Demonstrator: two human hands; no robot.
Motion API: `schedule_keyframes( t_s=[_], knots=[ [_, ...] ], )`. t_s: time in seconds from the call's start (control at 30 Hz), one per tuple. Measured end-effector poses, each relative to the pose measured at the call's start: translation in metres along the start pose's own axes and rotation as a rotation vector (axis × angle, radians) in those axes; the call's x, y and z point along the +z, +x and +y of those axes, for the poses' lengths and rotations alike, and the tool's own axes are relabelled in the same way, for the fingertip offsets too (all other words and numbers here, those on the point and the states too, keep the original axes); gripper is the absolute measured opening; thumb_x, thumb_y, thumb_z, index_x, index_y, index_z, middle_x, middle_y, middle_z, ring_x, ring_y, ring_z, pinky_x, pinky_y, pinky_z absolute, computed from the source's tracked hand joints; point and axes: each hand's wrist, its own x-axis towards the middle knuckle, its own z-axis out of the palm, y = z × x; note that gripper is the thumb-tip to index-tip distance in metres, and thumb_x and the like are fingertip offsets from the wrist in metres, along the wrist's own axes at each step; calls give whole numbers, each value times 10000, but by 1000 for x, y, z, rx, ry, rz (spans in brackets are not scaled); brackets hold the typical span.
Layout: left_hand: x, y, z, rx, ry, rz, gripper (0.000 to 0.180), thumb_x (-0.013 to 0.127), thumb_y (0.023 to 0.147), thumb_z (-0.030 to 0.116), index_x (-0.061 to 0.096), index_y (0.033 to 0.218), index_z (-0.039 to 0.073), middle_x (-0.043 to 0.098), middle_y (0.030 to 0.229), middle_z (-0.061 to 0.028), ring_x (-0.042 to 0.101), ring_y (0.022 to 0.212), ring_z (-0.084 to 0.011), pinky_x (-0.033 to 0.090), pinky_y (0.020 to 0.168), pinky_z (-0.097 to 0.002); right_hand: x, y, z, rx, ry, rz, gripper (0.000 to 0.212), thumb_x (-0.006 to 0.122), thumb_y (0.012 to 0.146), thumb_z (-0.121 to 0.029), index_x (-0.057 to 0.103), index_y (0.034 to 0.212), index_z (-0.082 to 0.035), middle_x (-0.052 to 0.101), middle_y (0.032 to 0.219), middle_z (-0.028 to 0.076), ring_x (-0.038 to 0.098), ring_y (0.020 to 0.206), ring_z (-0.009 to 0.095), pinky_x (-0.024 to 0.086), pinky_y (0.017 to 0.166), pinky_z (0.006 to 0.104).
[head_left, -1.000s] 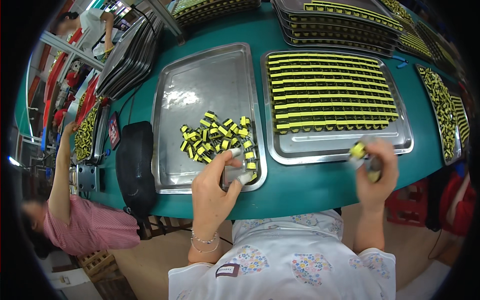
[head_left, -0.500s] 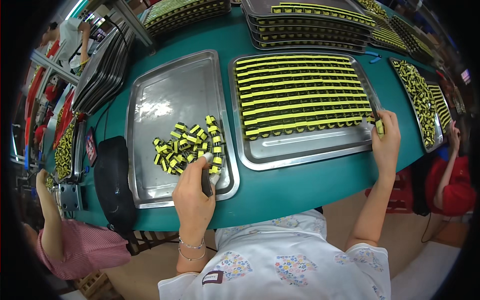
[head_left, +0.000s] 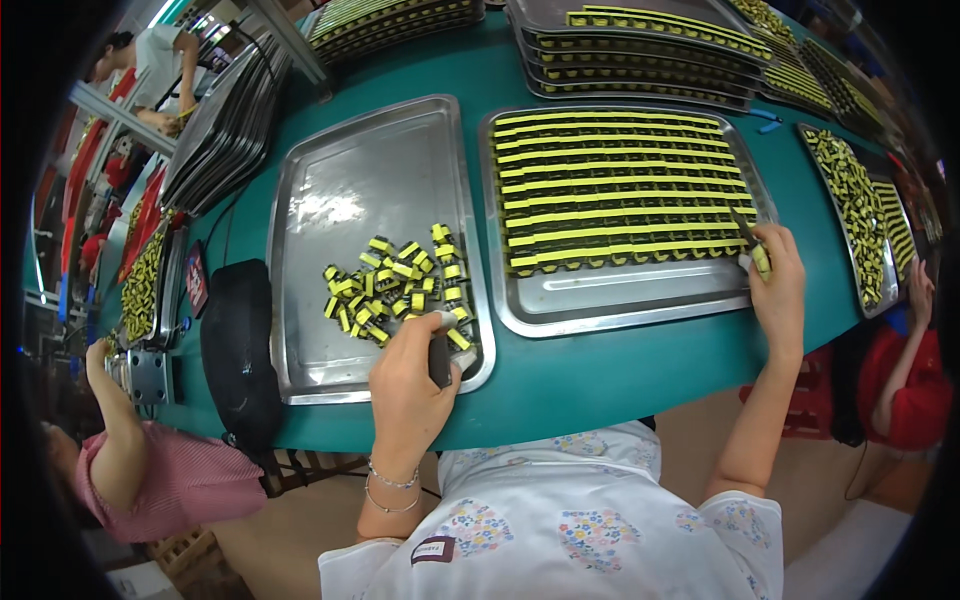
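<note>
Fingers (head_left: 778, 240), right hand (head_left: 782, 295), gripping yellow-black piece (head_left: 763, 263), moved to filled tray's (head_left: 640, 285) right edge, left fingers (head_left: 420, 330) parted

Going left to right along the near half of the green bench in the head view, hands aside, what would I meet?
Black case → metal tray with a loose pile of yellow-and-black parts → tray of parts in rows → far-right tray of loose parts.
</note>
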Motion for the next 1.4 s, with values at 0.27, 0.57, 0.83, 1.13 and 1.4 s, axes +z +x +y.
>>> schedule_keyframes(
  t_s=[0.27, 0.57, 0.83, 1.13, 1.4],
  knots=[
    [-5, -2, 2, -102, -346, 92, 382, 677, 722, -53, 554, 1081, -14, 605, 1004, -95, 644, 920, -201, 527, 768, -288, -5, -17, -20, -2, 190, 119, 187, 553, 898, 15, 541, 1085, 25, 588, 998, 99, 582, 928, 190, 446, 843, 286],
    [2, 1, 20, -377, -1377, -209, 353, 610, 860, 28, 519, 1197, -25, 602, 1112, -126, 643, 895, -199, 544, 743, -318, 27, -39, -116, -362, 501, -328, 325, 733, 723, -225, 611, 929, -5, 597, 829, 110, 572, 740, 265, 450, 668, 347],
    [13, 6, 26, -494, -1654, -309, 363, 555, 926, 139, 494, 1262, 14, 552, 1176, -212, 643, 873, -240, 580, 664, -352, 38, -41, -144, -395, 469, -294, 245, 709, 705, -145, 614, 901, -33, 598, 850, 100, 562, 778, 293, 451, 689, 374],
    [19, 0, 26, -387, -1606, -214, 336, 577, 940, 136, 521, 1248, 13, 551, 1257, -227, 626, 976, -234, 574, 781, -371, 37, -42, -147, -405, 374, -309, 282, 716, 670, -95, 636, 939, -61, 600, 910, 56, 569, 864, 253, 432, 742, 375],
    [23, -3, 24, -438, -1479, -185, 368, 686, 871, 147, 568, 1174, -25, 614, 1159, -206, 648, 887, -214, 594, 686, -353, 36, -35, -147, -469, 376, -287, 288, 725, 639, -85, 642, 914, -71, 572, 865, 46, 551, 831, 249, 432, 743, 371]
  ],
)
